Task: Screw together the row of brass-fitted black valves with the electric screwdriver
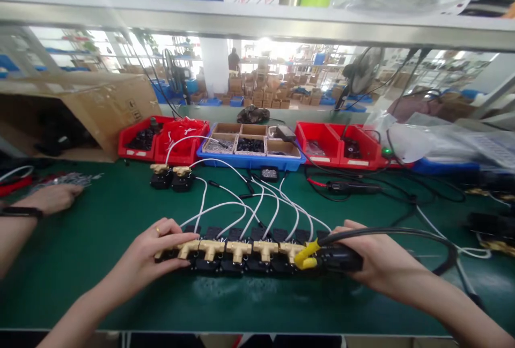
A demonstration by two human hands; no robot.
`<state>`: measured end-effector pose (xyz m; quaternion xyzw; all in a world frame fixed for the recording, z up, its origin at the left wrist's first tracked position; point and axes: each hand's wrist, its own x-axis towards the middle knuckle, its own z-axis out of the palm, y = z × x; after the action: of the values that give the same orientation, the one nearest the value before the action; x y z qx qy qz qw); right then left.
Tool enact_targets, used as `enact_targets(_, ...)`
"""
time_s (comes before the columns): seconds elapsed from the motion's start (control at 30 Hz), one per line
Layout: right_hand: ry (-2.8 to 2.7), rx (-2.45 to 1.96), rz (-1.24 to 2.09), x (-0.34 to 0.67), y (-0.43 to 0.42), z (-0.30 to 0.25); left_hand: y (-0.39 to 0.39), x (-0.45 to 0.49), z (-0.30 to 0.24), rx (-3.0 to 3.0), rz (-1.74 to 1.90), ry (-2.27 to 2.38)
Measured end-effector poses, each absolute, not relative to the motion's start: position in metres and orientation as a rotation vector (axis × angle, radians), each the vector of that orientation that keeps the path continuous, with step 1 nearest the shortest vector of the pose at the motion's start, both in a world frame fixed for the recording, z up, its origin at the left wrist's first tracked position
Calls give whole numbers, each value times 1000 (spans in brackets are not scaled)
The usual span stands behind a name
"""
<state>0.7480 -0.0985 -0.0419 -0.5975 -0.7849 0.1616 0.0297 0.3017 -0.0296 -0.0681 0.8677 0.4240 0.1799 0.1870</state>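
A row of several black valve units with brass tee bodies (237, 251) lies across the near part of the green mat, white cables running out of its far side. At the row's left end, my left hand (151, 251) has its thumb and fingers closed around a brass valve. My right hand (370, 251) is wrapped around a black corded tool (340, 258) with a yellow front piece (308, 256), at the right end of the row. The tool hides that end. Two separate brass valves (171, 176) stand behind the row, to the left.
Another person's hand (54, 198) rests by small metal parts at the left. Behind are red bins (183, 149), a blue divided tray (251, 163) and a cardboard box (112, 104). A black tool with a red tip (354, 187) and loose cables lie at right. A shelf (257, 23) crosses overhead.
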Motion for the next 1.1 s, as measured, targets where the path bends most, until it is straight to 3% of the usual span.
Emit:
enact_targets(0.7,-2469,-1972,391,772,-90,-36,-37,339,-82,2477,662,1207)
enact_targets(1.1,-2300,-1720,358,852,-97,-67,-39,408,-74,2425,672,1178)
